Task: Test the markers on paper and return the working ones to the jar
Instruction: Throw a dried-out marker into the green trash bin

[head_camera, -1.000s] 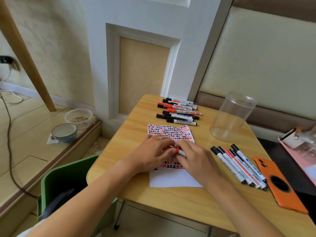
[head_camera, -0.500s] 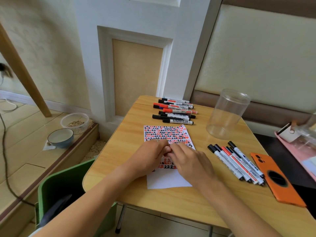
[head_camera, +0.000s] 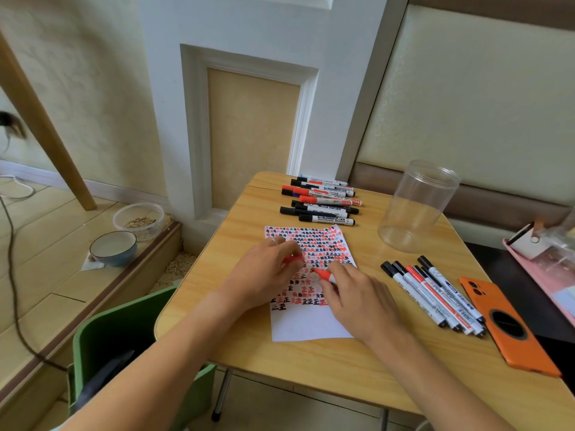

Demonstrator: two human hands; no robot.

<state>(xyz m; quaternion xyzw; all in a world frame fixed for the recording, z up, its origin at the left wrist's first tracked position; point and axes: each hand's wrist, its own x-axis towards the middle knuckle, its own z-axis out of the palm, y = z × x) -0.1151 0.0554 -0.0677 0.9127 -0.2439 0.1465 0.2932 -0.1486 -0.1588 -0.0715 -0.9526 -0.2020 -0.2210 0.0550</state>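
A sheet of paper (head_camera: 308, 325) covered with red and black test marks lies in the middle of the wooden table (head_camera: 311, 362). My right hand (head_camera: 357, 297) grips an uncapped red marker (head_camera: 324, 275), its tip pointing left over the paper. My left hand (head_camera: 267, 272) holds the marker's red cap (head_camera: 292, 259) just left of the tip. A clear empty jar (head_camera: 417, 206) stands at the back right. Several markers (head_camera: 320, 200) lie in a row at the table's far edge. Another group of several markers (head_camera: 435, 293) lies to the right of the paper.
An orange phone (head_camera: 510, 328) lies face down near the table's right edge. A pink tray (head_camera: 547, 284) with small items sits further right. A green chair (head_camera: 118, 340) stands left of the table. On the floor at left are a bowl (head_camera: 113, 247) and a plastic container (head_camera: 138, 219).
My hands were pressed together on the capped marker; now they have pulled apart, the cap is off in my left hand and the red tip is exposed.
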